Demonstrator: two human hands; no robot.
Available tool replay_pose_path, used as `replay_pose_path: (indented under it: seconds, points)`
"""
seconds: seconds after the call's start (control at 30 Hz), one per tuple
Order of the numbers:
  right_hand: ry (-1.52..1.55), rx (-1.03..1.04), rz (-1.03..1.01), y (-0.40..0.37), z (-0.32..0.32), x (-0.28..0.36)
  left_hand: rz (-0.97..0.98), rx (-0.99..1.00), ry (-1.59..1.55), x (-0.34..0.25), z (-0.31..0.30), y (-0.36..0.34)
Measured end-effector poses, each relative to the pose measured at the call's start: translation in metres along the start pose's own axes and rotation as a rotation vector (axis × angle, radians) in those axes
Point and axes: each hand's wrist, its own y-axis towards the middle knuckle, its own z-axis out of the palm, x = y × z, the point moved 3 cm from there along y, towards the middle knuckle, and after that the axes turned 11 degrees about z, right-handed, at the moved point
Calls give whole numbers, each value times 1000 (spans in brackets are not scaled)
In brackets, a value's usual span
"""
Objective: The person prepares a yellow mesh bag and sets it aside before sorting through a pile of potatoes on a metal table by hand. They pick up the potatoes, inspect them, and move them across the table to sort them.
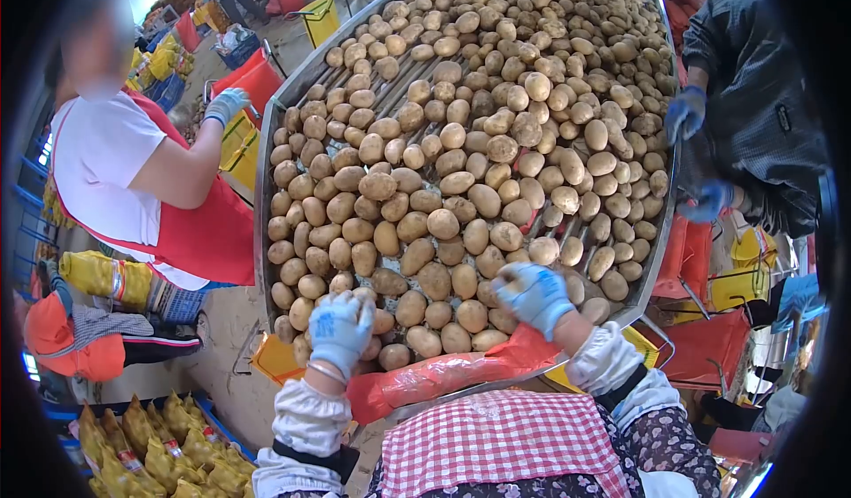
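Observation:
A large metal-rimmed sorting table (pixel 266 198) in front of me is heaped with potatoes (pixel 443 223). My left hand (pixel 341 331), in a light blue and white glove, is over the potatoes by the near left edge. Its fingers are curled, and what they close on is hidden beneath the palm. Farther right, my right hand (pixel 534 298), gloved alike, reaches over potatoes with its fingers bent but apart; nothing shows in its grasp. Red plastic sheeting (pixel 452 376) covers the near rim between my forearms.
A person in a red apron (pixel 208 219) stands at the left side. On the right, a person in dark clothing (pixel 753 108) has blue-gloved hands by the rim. Yellow mesh bags (pixel 168 445) fill a blue crate at lower left. Red and yellow holders (pixel 709 338) stand at right.

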Motion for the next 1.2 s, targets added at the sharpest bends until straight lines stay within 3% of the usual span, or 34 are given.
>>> replay_pose_path:
  seconds: [0.1, 0.17, 0.23, 0.27, 0.33, 0.37, 0.4, 0.47, 0.53, 0.6, 0.63, 0.67, 0.73, 0.8, 0.83, 0.93, 1.0, 1.07, 1.1, 1.13, 1.2]
  points:
    - [82, 141, -54, 4, 28, 22, -18, -321, -199, 4, -10, 39]
    - [145, 206, -45, 10, 35, 32, 31, -266, -96, -12, -2, 36]
    - [511, 103, -202, 22, 35, 41, 43, -69, 38, -13, 14, 21]
    - [512, 108, -199, 25, 31, 42, 40, -65, 38, -7, 18, 5]
    - [10, -156, -454, 19, 6, 56, -67, -40, 49, 10, 19, -21]
    - [-147, 0, -374, 18, 4, 57, -101, -32, 58, 14, 18, -33]
    - [-154, 9, -380, 17, 6, 55, -112, -32, 52, 19, 18, -39]
    - [-592, 232, -415, 4, 30, 43, -159, 61, 58, 30, 20, -52]
    - [-636, 195, -527, -6, 53, 47, -171, 92, 76, 27, 3, -49]
    - [-478, 231, -648, -20, 75, 67, -380, 149, -63, 17, -8, -43]
    - [-481, 235, -656, -19, 76, 72, -215, -66, -69, -3, -19, -35]
    - [-449, 277, -630, -18, 76, 78, -79, -104, -37, -17, -16, -36]
    - [-336, 293, -604, -10, 72, 80, -133, -21, 5, -16, 3, -49]
    - [-622, 269, -591, -9, 50, 89, -163, 16, 81, -1, 11, -72]
    - [-738, 410, -551, -9, 51, 91, -177, 61, 154, 4, 11, -80]
    - [-725, 477, -690, -12, 89, 89, -289, 200, -60, 9, -5, -90]
    - [-740, 440, -679, -17, 103, 102, -372, 283, -17, 11, -12, -96]
    - [-755, 474, -667, -21, 105, 125, -549, 194, 60, 27, -8, -106]
    - [-769, 491, -659, -19, 116, 126, -479, -19, 153, 18, -19, -96]
    - [-766, 492, -650, -18, 120, 125, -471, -14, 151, 8, -19, -82]
    - [-418, 356, -706, -14, 117, 131, -122, -292, -61, -16, -26, -50]
